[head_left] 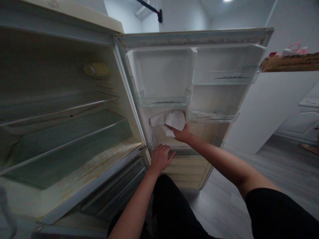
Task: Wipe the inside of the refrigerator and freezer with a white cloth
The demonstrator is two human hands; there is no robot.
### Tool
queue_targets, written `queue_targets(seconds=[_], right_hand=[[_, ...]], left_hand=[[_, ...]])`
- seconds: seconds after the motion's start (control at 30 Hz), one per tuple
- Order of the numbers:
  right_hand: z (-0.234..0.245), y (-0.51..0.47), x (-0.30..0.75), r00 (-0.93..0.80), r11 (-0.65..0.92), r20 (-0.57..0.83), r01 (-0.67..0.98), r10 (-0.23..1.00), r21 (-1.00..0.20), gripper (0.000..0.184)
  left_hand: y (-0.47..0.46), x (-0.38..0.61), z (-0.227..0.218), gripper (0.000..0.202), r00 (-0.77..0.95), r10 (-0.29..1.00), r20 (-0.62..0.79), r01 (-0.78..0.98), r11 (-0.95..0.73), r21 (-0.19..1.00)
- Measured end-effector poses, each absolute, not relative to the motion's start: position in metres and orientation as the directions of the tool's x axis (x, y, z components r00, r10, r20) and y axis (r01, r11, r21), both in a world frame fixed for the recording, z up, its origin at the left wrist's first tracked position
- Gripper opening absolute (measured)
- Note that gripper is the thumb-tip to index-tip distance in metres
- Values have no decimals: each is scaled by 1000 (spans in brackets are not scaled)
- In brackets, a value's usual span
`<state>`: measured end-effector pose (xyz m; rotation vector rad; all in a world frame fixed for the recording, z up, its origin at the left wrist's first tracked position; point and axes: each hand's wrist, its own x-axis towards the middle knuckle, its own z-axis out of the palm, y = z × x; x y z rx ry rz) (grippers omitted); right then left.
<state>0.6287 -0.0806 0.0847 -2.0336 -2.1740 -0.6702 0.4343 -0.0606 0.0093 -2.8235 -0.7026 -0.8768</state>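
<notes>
My right hand (182,132) is closed on a white cloth (175,120) with a scalloped edge. The cloth lies bunched against the inner panel of the open fridge door (164,71), below the upper left door shelf (163,101). Lower down, my left hand (161,157) has its fingers bent over the rim of the bottom door shelf (185,152), the thumb apart on the near side. Part of the right fingers is hidden by the cloth.
The fridge compartment (102,114) stands open at left, with glass shelves (62,106) and a stained floor (92,162). Dark drawers (117,186) show beneath. More clear shelves (214,116) line the door's right half. A cardboard box (291,62) tops the white cabinet (269,106) at right.
</notes>
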Motion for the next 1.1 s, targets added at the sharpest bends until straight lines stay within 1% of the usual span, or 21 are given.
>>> queue_targets(seconds=[0.07, 0.13, 0.17, 0.2, 0.27, 0.33, 0.4, 0.47, 0.53, 0.6, 0.67, 0.7, 0.77, 0.87, 0.97, 1.03, 1.1], right_hand=[[80, -83, 634, -253, 169, 325, 949, 911, 265, 48], [77, -88, 646, -383, 311, 309, 915, 870, 258, 40], [75, -92, 656, -409, 342, 312, 906, 857, 248, 37], [73, -98, 668, -401, 337, 320, 911, 858, 237, 35], [70, -114, 696, -310, 250, 339, 945, 888, 209, 31], [69, -137, 724, -173, 120, 374, 980, 911, 162, 28], [71, -164, 744, -52, -3, 422, 991, 905, 131, 30], [76, -190, 752, 12, -99, 464, 981, 886, 165, 35], [84, -210, 750, 22, -159, 490, 958, 872, 240, 40], [93, -219, 742, 16, -198, 505, 930, 863, 310, 42], [99, -217, 735, 6, -213, 489, 904, 872, 371, 41], [101, -213, 731, -5, -201, 462, 896, 887, 396, 38], [101, -198, 722, -41, -126, 380, 906, 924, 404, 34], [95, -165, 700, -150, 56, 249, 935, 957, 349, 35], [93, -125, 668, -289, 236, 144, 924, 946, 302, 39], [97, -97, 645, -380, 329, 130, 896, 916, 298, 36], [101, -72, 622, -447, 381, 187, 873, 875, 304, 31]], left_hand=[[-61, 435, 9, 30, 731, 404, 549, 464, -885, 33], [-61, 434, 10, 28, 732, 416, 539, 476, -879, 31], [-61, 434, 10, 28, 732, 420, 536, 481, -876, 30], [-61, 434, 10, 28, 733, 421, 533, 482, -876, 30], [-62, 433, 11, 29, 739, 414, 532, 472, -881, 30], [-62, 432, 11, 31, 738, 409, 536, 467, -884, 32], [-62, 431, 11, 31, 734, 407, 544, 466, -884, 32], [-62, 431, 10, 31, 731, 404, 550, 466, -884, 29], [-62, 432, 10, 31, 731, 399, 553, 464, -885, 26], [-62, 433, 9, 31, 728, 400, 557, 463, -886, 31], [-62, 434, 8, 32, 725, 402, 560, 461, -887, 40], [-62, 434, 8, 32, 724, 402, 560, 459, -887, 43], [-62, 434, 8, 31, 722, 404, 561, 459, -887, 48], [-63, 434, 9, 30, 715, 404, 571, 465, -884, 44], [-63, 433, 10, 30, 716, 390, 579, 459, -888, 31], [-62, 434, 9, 29, 714, 382, 586, 456, -890, 23], [-61, 434, 7, 28, 704, 375, 603, 458, -889, 18]])
